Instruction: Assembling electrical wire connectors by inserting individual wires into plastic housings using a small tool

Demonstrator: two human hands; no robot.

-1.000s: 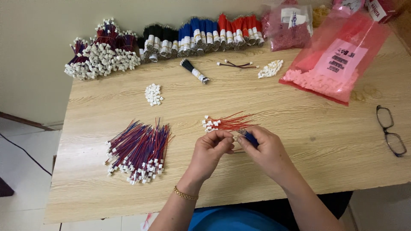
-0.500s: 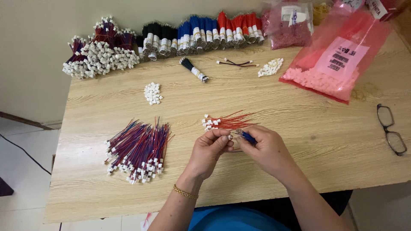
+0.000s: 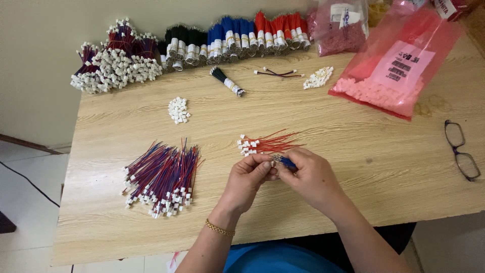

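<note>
My left hand (image 3: 248,183) and my right hand (image 3: 309,178) meet over the near middle of the wooden table (image 3: 353,167). My right hand pinches a short bundle of blue wires (image 3: 286,162). My left fingertips touch the wire ends, holding something small that I cannot make out. Just beyond my hands lies a small bunch of red wires with white connectors (image 3: 262,144). To the left rests a large pile of red and blue wires with white connectors (image 3: 161,177).
A small heap of white connectors (image 3: 178,109) lies mid-left. Bundled wires in purple, black, blue and red (image 3: 212,40) line the far edge. A pink bag of connectors (image 3: 394,71) sits far right, black eyeglasses (image 3: 461,149) at the right edge, a black wire bundle (image 3: 227,82) mid-back.
My hands stay in the same place; only the fingers shift slightly around the blue wires. Nothing else on the table has moved.
</note>
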